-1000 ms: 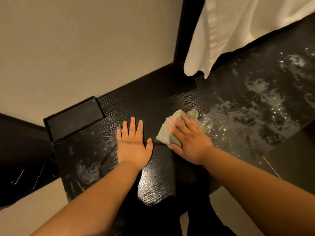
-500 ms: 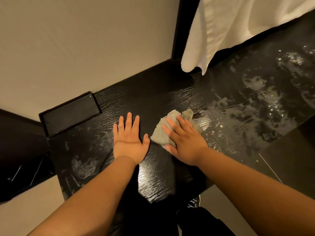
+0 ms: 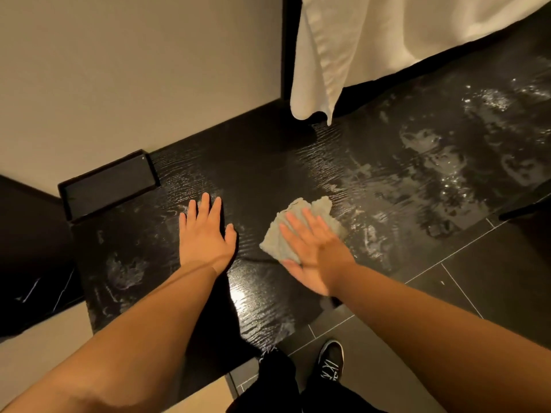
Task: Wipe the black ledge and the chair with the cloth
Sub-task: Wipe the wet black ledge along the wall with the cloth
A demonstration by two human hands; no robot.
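Glossy wood-grained black ledge (image 3: 268,174), nubbly grey cloth (image 3: 322,213)

The right hand (image 3: 313,257) at centre is blurred and covers the near part of the cloth (image 3: 320,211). The white fabric (image 3: 387,40) is cut off by the top edge. The black ledge (image 3: 268,162) runs out at right, beside a dark shape (image 3: 527,205) too cropped to identify.

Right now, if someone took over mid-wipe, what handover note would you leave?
Left hand: flat on the black ledge, holding nothing.
Right hand: flat, pressing the grey cloth onto the ledge.
Done: wet streaks on the ledge's right part suggest it was wiped.
Left: smears near the left end, and the chair, which is not plainly in view.
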